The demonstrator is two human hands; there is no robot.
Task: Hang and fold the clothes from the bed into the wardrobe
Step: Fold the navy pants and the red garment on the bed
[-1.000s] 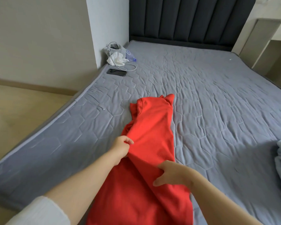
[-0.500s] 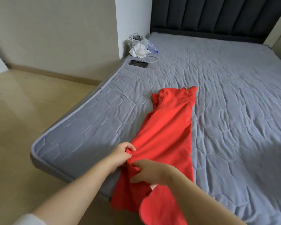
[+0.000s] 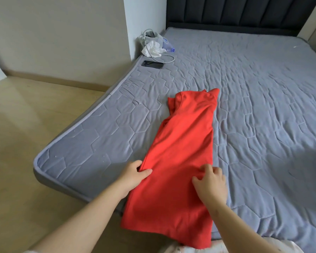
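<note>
On my feed the bed (image 3: 263,110) fills most of the view, a bare grey quilted mattress with its dark padded headboard (image 3: 235,13) at the far end. The wooden floor (image 3: 26,139) runs along the bed's left side and round its foot.

The red garment (image 3: 182,147) lies on the bed near the left corner of its foot. It is folded lengthwise into a long narrow strip, with the collar end pointing towards the head of the bed and the lower end hanging over the foot edge.

Both hands are on the garment close to the foot edge of the bed, one at each long side of the strip. The left hand (image 3: 133,175) grips the strip's left edge, with the thumb lying on top of the cloth and the fingers curled at the fold. The right hand (image 3: 211,183) sits at the right edge with its fingers bent and their tips on the cloth. I cannot tell whether it pinches the fabric or only presses it down.

At the head of the bed, on its left edge, I see a crumpled plastic bag (image 3: 150,40) with white paper in it. A black phone (image 3: 152,64) lies flat just on the foot side of the bag, and a pale cable (image 3: 170,59) loops between the two.
</note>
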